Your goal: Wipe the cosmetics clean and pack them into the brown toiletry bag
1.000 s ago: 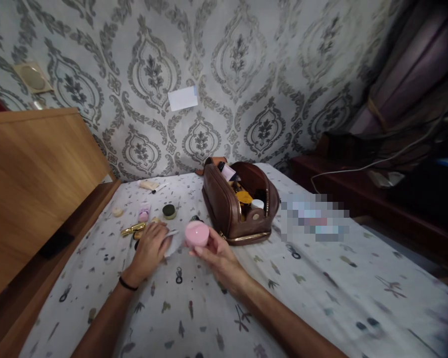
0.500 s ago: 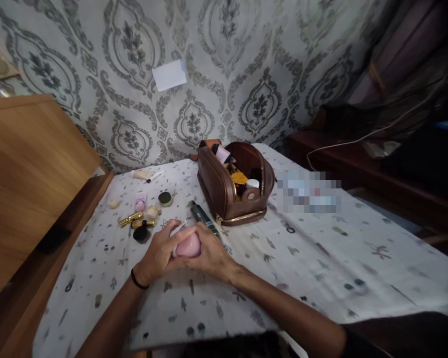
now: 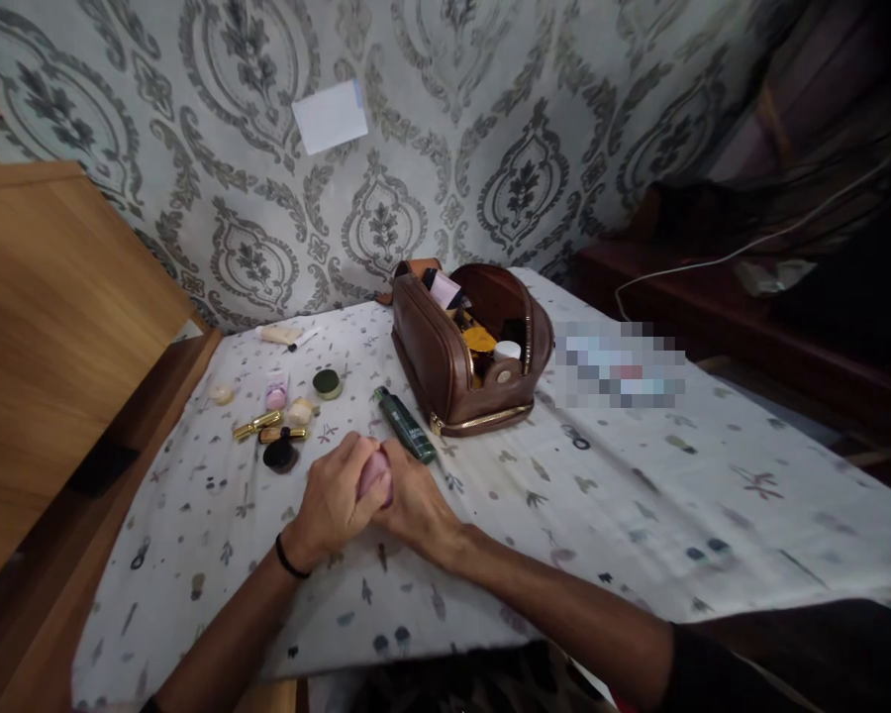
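Note:
Both my hands are closed around a small pink rounded container (image 3: 375,477), above the front middle of the cloth. My left hand (image 3: 334,495), with a black band at the wrist, grips it from the left. From the other side my right hand (image 3: 420,500) wraps it, and the fingers of the two hands meet. Most of the container is hidden by them. Just beyond my right hand lies a dark green tube-like bottle (image 3: 405,424). A round black-lidded jar (image 3: 280,455) sits left of my left hand.
An open brown leather bag (image 3: 435,361) holds several cosmetics. Gold tubes (image 3: 256,426), a dark green-lidded jar (image 3: 328,383), a pink-and-white item (image 3: 277,389) and a cream tube (image 3: 278,335) lie to the left. A wooden panel (image 3: 66,317) borders the left side; a blurred-out patch (image 3: 620,364) lies right.
My hands have closed more tightly round the pink container, covering more of it. My left hand has turned over its top. The view has shifted slightly; the bag has stayed put.

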A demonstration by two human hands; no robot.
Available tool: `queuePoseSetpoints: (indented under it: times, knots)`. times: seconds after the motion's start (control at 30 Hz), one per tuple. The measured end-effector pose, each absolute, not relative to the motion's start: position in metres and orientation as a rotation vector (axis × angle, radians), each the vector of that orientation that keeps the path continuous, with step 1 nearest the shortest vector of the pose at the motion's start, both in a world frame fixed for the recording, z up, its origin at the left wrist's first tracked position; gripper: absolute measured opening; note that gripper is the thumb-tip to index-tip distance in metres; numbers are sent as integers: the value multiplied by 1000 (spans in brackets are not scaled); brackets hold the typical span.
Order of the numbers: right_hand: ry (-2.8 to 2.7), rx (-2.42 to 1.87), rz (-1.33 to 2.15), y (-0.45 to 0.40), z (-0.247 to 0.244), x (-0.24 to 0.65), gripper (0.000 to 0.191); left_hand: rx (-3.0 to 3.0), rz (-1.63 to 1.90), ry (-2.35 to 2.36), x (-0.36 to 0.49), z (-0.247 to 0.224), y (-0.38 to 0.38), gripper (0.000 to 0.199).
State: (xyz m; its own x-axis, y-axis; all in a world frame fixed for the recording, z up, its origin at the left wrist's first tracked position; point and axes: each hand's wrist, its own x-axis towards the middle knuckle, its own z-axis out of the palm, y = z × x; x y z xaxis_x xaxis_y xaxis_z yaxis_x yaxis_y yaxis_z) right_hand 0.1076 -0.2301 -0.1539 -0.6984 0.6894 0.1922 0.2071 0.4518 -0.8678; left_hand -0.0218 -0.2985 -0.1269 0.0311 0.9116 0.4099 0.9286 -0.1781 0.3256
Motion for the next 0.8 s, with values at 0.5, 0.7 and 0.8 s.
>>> queuePoseSetpoints:
  times: [0.5,0.7,0.8]
  knots:
    - [-2252,-857,1263,-225,-142,112,41,-2696,-914,-2124,-52,-106,-301,46]
    - [-2349,-905,1113,-223,-144,114,38,-2493,-785,-2376,-49,-112,-303,46]
    - [-2333,-898,1130,-222,-145,114,48,-2612,-783,-2227,-54,-111,-303,66]
